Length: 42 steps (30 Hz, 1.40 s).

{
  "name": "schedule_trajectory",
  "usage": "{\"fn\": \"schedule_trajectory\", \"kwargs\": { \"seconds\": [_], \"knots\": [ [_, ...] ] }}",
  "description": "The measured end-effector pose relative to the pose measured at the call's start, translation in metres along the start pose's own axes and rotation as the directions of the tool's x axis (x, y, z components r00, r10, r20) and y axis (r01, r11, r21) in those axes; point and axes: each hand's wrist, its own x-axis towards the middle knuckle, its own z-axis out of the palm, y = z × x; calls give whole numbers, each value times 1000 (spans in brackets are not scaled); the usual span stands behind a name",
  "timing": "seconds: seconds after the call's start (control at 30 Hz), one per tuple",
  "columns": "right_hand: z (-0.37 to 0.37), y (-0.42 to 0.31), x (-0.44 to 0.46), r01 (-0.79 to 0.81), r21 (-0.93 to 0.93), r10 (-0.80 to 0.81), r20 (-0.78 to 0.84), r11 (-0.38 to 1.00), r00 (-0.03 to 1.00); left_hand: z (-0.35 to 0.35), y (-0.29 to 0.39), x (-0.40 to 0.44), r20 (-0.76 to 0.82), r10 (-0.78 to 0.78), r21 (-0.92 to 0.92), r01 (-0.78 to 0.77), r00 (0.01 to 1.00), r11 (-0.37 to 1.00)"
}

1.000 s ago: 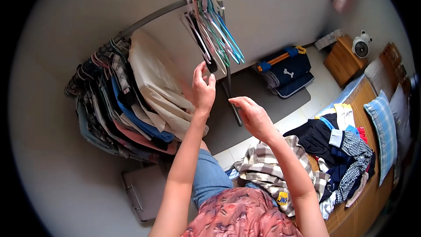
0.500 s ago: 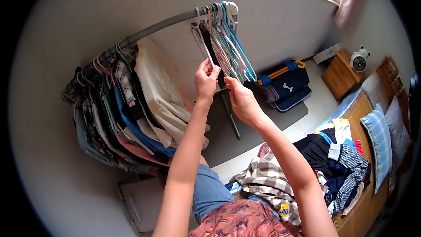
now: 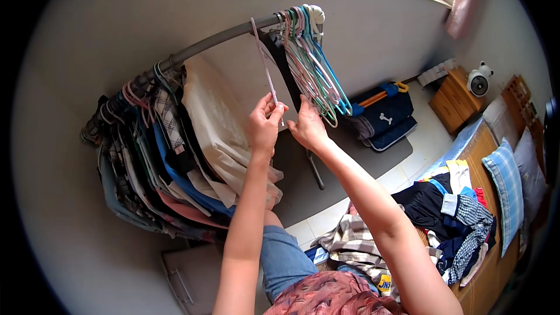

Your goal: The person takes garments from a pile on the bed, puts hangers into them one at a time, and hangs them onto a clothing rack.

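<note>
A pale hanger [image 3: 266, 61] is pinched in the left hand [image 3: 266, 125], mostly above it; whether the black hanger [image 3: 282, 58] beside the right hand [image 3: 308, 127] is gripped cannot be told.

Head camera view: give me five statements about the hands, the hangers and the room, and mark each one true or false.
1. The left hand holds a pale hanger. True.
2. The right hand grips the cream garment. False: the right hand is by the black hanger, and the cream garment hangs on the rail.
3. In the picture, the blue checked pillow lies to the right of the pile of clothes. True.
4. The white fan stands on the floor. False: the white fan stands on the wooden cabinet.
5. A white bone shape shows on the dark blue bundle. True.
</note>
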Motion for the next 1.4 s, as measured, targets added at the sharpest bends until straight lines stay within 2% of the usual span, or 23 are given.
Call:
{"fn": "schedule_trajectory", "kwargs": {
  "seconds": [0.1, 0.2, 0.3, 0.33, 0.43, 0.47, 0.6, 0.73, 0.83, 0.87, 0.97, 1.0, 1.13, 1.23, 1.3, 1.37, 1.4],
  "knots": [
    [9, 9, 8, 41, -47, -46, -124, 998, 991, -2, 0, 1, 30, -3, -3, 3, 1000, 1000],
    [13, 12, 12, -68, -54, 61, -126, 996, 990, -4, 1, 1, 48, -7, -6, 7, 999, 1000],
    [11, 12, 15, -147, -42, 146, -32, 988, 989, -5, 4, 0, 59, -5, -8, 5, 998, 1000],
    [12, 14, 18, -180, 10, 179, 28, 984, 983, -6, 4, 0, 62, -3, -9, 3, 998, 1000],
    [16, 11, 18, -151, 296, 132, 82, 943, 988, -9, 2, 2, 80, -16, -33, 19, 997, 999],
    [25, 15, 19, -88, 326, 78, 44, 941, 996, -10, 3, 2, 90, -21, -37, 24, 996, 999],
    [19, 5, 23, -186, 490, 125, 154, 852, 980, -12, 3, 4, 114, -21, -62, 29, 993, 998],
    [14, 5, 30, -246, 482, 180, 179, 841, 967, -16, 9, 4, 145, -23, -63, 33, 989, 997],
    [1, -2, 27, -159, 410, 107, 148, 898, 983, -18, 17, 3, 174, -41, -32, 47, 984, 998],
    [-3, -8, 26, -113, 459, 89, 74, 881, 993, -19, 17, 4, 166, -34, -17, 37, 986, 999],
    [-13, -12, 30, -147, 519, 133, 65, 842, 989, -20, 17, 4, 132, -9, 37, 4, 991, 999],
    [-20, -15, 30, -106, 474, 100, 37, 874, 994, -18, 18, 3, 114, 5, 59, -12, 994, 998],
    [-47, -32, 22, -37, 491, 45, -5, 870, 999, -15, 17, 6, 74, 39, 195, -53, 997, 979],
    [-71, -42, 3, -48, 484, 46, 16, 874, 999, -12, 21, 9, 91, 26, 390, -60, 995, 919],
    [-84, -41, -15, -19, 419, 32, -24, 908, 999, -8, 24, 9, 126, 24, 419, -75, 992, 905],
    [-92, -34, -41, 96, 419, -44, -131, 903, 990, -4, 22, 12, 135, 61, 429, -114, 989, 896],
    [-97, -29, -58, 68, 407, -31, -97, 911, 995, -3, 14, 15, 129, 98, 425, -144, 987, 894]
  ]
}}
